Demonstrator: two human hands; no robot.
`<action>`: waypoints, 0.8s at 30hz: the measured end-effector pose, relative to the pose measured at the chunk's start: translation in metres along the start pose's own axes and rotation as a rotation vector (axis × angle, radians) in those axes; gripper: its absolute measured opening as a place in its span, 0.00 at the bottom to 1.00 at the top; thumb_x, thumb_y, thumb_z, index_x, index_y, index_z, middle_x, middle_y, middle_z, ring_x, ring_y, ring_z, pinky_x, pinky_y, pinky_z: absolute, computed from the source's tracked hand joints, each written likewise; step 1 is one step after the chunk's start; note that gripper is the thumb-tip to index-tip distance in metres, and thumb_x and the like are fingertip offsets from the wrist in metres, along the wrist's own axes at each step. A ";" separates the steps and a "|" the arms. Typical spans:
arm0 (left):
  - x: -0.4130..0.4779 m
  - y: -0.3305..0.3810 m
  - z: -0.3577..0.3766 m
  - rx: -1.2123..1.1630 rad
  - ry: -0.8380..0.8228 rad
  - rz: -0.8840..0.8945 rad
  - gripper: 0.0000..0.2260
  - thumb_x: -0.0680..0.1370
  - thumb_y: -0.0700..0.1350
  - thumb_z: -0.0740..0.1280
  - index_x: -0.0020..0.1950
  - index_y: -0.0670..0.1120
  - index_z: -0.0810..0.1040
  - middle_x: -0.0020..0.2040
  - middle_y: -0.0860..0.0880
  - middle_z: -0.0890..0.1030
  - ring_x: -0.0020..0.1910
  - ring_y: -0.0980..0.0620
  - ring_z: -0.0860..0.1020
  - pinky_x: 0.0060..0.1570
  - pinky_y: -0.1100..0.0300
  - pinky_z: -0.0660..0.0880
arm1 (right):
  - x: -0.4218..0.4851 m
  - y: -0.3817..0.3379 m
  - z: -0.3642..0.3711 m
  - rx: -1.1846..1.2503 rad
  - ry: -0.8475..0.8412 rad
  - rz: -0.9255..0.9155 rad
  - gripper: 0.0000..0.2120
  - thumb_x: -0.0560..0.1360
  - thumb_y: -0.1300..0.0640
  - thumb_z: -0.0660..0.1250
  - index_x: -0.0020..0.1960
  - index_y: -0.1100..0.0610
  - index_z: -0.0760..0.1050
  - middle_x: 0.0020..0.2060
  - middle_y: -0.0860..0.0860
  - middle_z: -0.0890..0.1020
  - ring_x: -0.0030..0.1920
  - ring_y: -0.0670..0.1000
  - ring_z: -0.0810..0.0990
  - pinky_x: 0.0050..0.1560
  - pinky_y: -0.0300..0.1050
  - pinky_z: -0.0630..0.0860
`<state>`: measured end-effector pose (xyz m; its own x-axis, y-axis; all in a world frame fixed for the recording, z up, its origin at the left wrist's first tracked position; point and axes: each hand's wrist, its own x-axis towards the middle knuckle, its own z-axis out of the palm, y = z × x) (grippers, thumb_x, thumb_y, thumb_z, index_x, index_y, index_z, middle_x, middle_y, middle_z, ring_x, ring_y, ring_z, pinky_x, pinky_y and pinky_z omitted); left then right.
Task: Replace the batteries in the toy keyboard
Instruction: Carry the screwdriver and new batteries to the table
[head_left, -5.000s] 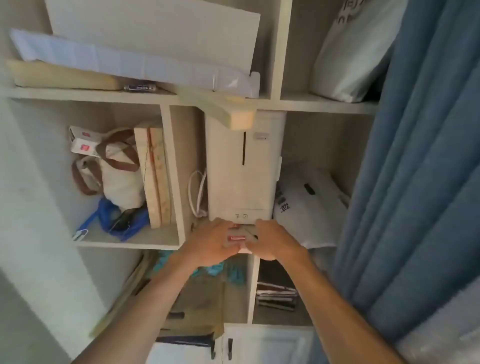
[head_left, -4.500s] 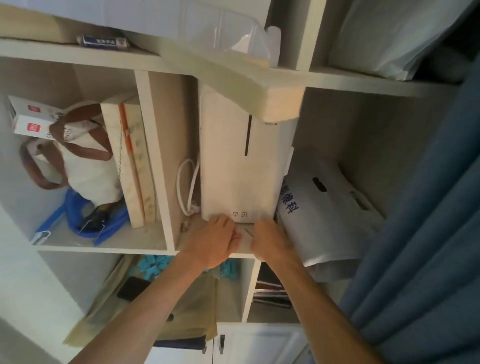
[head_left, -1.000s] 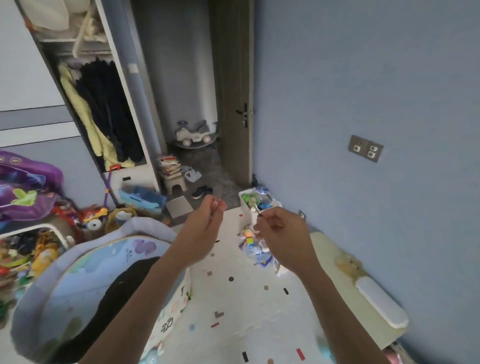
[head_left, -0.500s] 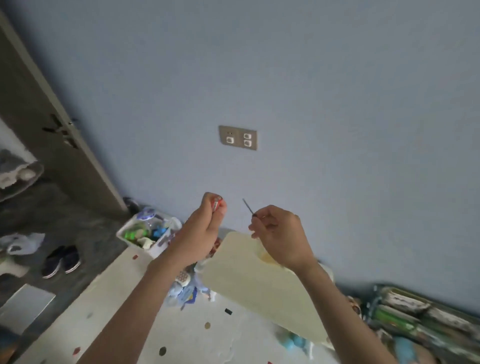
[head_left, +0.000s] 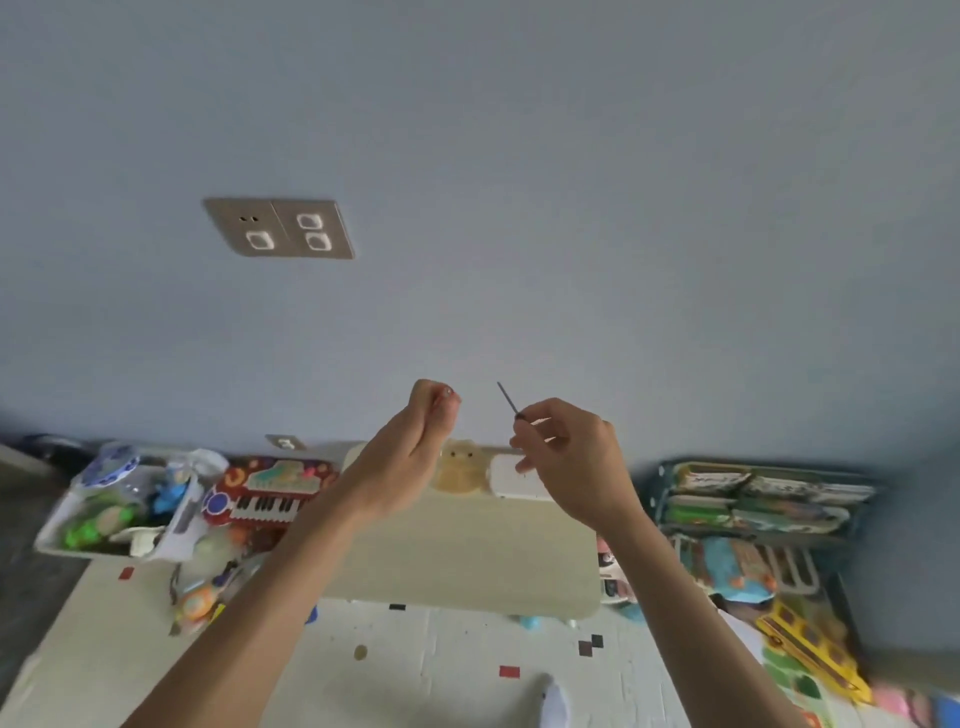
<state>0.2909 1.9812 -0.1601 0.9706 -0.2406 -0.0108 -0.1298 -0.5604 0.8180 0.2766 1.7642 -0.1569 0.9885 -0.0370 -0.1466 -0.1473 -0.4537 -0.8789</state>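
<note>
The red toy keyboard (head_left: 265, 493) with white and black keys lies on the floor against the blue wall, left of a low cream table (head_left: 467, 561). My left hand (head_left: 410, 447) is raised over the table and grips small red-tipped batteries (head_left: 451, 395) in its fingers. My right hand (head_left: 566, 457) pinches a thin screwdriver (head_left: 506, 399) whose shaft points up and left. Both hands hover in the air, apart from the keyboard.
A white bin (head_left: 119, 509) of toys stands left of the keyboard. More toys (head_left: 202, 592) lie on the speckled floor mat (head_left: 431, 670). A rack of books (head_left: 758, 499) and a yellow toy (head_left: 810, 654) sit at the right. A wall socket (head_left: 283, 228) is above.
I have turned away from the shelf and doorway to face the blue wall. The keyboard and table have come into view. Both hands keep their hold on the batteries and screwdriver.
</note>
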 end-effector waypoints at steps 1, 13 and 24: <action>0.007 -0.009 0.007 -0.008 -0.003 -0.009 0.25 0.81 0.70 0.47 0.60 0.51 0.67 0.32 0.59 0.67 0.31 0.53 0.64 0.35 0.47 0.69 | 0.008 0.010 0.002 -0.003 -0.002 0.002 0.04 0.81 0.53 0.68 0.49 0.50 0.81 0.39 0.47 0.89 0.33 0.43 0.87 0.33 0.43 0.78; 0.093 -0.261 0.158 0.120 -0.123 0.021 0.11 0.84 0.60 0.57 0.59 0.55 0.69 0.43 0.62 0.77 0.39 0.57 0.76 0.38 0.64 0.70 | 0.123 0.250 0.113 0.034 -0.007 0.020 0.04 0.81 0.57 0.69 0.51 0.56 0.82 0.37 0.48 0.89 0.35 0.45 0.88 0.40 0.40 0.82; 0.090 -0.534 0.311 0.510 -0.286 0.122 0.20 0.79 0.68 0.56 0.60 0.56 0.70 0.49 0.60 0.78 0.43 0.58 0.78 0.43 0.60 0.75 | 0.193 0.519 0.245 -0.187 -0.086 -0.170 0.02 0.80 0.55 0.71 0.48 0.49 0.82 0.36 0.45 0.88 0.38 0.44 0.87 0.44 0.49 0.84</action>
<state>0.3846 2.0122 -0.7762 0.8586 -0.4914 -0.1460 -0.3870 -0.8082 0.4439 0.3826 1.7400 -0.7523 0.9909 0.1256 -0.0489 0.0373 -0.6039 -0.7962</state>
